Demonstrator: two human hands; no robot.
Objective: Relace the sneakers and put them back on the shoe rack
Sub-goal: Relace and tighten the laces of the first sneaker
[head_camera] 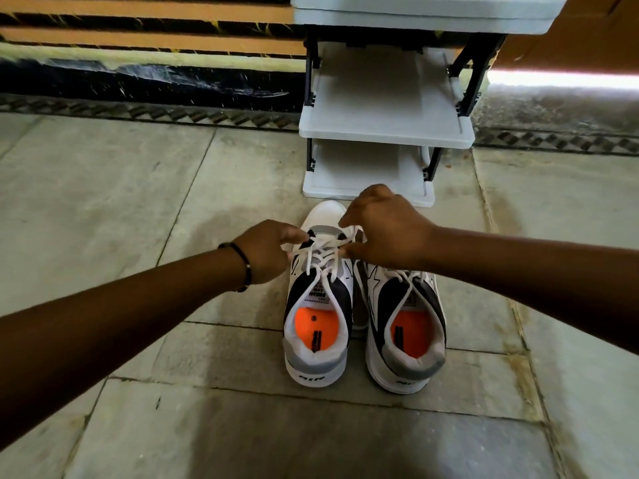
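Note:
Two white, grey and black sneakers with orange insoles stand side by side on the floor, heels toward me: the left sneaker (316, 326) and the right sneaker (404, 333). My left hand (268, 250) pinches the white lace (323, 252) at the left side of the left sneaker's front eyelets. My right hand (383, 229) pinches the same lace from the right, above the shoe's toe, and hides the right sneaker's toe. The white shoe rack (383, 133) with black posts stands just beyond the sneakers, and its shelves hold nothing.
Grey stone floor tiles (138, 202) spread all around the shoes. A wall with a dark skirting and orange stripes (138, 63) runs behind the rack. A black beaded band (243, 264) sits on my left wrist.

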